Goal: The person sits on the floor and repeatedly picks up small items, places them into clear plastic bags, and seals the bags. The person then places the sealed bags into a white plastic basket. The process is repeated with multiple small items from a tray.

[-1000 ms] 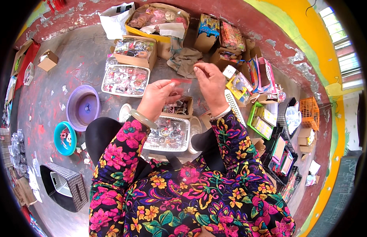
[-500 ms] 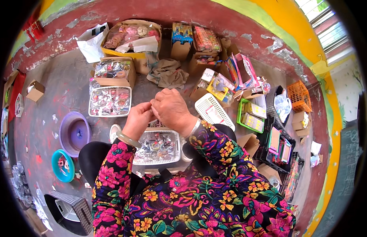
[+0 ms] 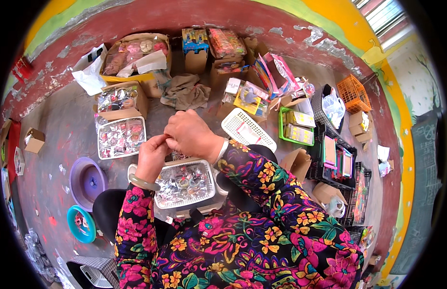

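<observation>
My left hand (image 3: 151,159) and my right hand (image 3: 193,135) meet in front of me, fingers closed and pressed together in a pinch. Whatever lies between the fingertips is too small or too hidden to name. Below them, a white plastic basket (image 3: 159,201) between my knees holds many small clear-wrapped items (image 3: 184,182). Beyond my left hand, another white basket (image 3: 145,130) on the floor is filled with small packets (image 3: 121,137). Right of my right hand lies a white perforated basket (image 3: 228,126) with a reddish-edged white piece in it.
At left stand a purple basin (image 3: 73,185) and a teal basin (image 3: 92,236). Filled cardboard boxes (image 3: 144,103) and a crumpled brown cloth (image 3: 185,91) lie ahead. To the right are a green basket (image 3: 282,126), black crates (image 3: 314,166) and an orange crate (image 3: 353,94).
The view has turned, so the surroundings appear shifted left, with the left side lower. Both hands stay together, fingertips still pinched, with little change in their pose.
</observation>
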Available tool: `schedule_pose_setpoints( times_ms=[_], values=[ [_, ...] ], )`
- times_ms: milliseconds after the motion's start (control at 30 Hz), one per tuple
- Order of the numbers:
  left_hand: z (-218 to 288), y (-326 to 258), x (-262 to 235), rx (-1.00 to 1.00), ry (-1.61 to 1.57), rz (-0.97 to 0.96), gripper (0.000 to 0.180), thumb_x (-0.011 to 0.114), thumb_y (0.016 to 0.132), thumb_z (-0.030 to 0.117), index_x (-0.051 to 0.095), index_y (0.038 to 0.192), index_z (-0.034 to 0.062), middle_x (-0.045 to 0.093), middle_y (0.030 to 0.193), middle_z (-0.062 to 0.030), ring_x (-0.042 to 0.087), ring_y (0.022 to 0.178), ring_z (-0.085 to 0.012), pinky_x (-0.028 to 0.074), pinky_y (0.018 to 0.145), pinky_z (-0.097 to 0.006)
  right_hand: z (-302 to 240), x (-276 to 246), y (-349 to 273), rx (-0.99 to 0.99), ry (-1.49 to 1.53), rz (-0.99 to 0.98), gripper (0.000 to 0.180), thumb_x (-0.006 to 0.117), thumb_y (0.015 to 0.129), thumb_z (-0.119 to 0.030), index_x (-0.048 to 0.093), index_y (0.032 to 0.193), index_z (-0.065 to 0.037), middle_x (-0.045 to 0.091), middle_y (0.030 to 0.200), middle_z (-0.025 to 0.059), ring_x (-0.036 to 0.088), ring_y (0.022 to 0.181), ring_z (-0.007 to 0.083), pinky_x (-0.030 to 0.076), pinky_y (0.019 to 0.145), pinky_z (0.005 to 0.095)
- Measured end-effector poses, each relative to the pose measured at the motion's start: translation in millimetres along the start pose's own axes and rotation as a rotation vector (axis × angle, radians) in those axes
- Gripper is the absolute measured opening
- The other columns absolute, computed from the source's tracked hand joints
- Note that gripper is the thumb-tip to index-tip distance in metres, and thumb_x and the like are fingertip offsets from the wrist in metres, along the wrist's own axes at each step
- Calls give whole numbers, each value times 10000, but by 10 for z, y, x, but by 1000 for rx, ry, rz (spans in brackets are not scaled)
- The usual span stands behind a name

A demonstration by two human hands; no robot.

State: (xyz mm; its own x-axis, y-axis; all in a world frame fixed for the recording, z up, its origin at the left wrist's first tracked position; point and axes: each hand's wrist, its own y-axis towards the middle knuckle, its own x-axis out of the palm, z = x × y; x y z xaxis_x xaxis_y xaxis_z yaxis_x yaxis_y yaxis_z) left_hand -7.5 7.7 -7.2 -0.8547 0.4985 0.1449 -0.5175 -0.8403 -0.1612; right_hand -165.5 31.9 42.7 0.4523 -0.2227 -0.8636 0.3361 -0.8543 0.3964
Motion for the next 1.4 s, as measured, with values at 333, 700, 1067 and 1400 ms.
schedule_pose_setpoints(
  times_ms=[333,700,1067,1400],
  values=[
    [-8,6,20,-3,43,12,175,478,848,-7,610,950,-63,612,844,-42,568,771,-80,483,697,-218,-5,38,29,20,-113,-79,129,601,673,-237,637,674,-114,584,718,35,552,784,219,391,703,367],
    [36,-27,3,-29,2,5,238,465,868,14,578,1065,-55,613,953,-67,602,840,-125,500,767,-247,22,38,38,37,27,-36,123,571,697,-210,626,672,-102,582,734,36,538,798,225,384,688,376],
    [-6,-11,26,58,-53,49,184,487,827,1,621,940,-53,599,759,-19,529,696,-64,449,639,-212,14,12,40,4,58,25,105,581,697,-192,605,679,-91,551,713,43,523,764,230,375,685,367],
    [-74,12,-51,100,313,12,209,517,867,42,593,1036,-54,626,919,-39,570,821,-77,467,733,-211,-19,0,45,-33,19,38,106,582,696,-188,619,653,-99,551,688,30,527,739,213,373,681,359]
  ],
)
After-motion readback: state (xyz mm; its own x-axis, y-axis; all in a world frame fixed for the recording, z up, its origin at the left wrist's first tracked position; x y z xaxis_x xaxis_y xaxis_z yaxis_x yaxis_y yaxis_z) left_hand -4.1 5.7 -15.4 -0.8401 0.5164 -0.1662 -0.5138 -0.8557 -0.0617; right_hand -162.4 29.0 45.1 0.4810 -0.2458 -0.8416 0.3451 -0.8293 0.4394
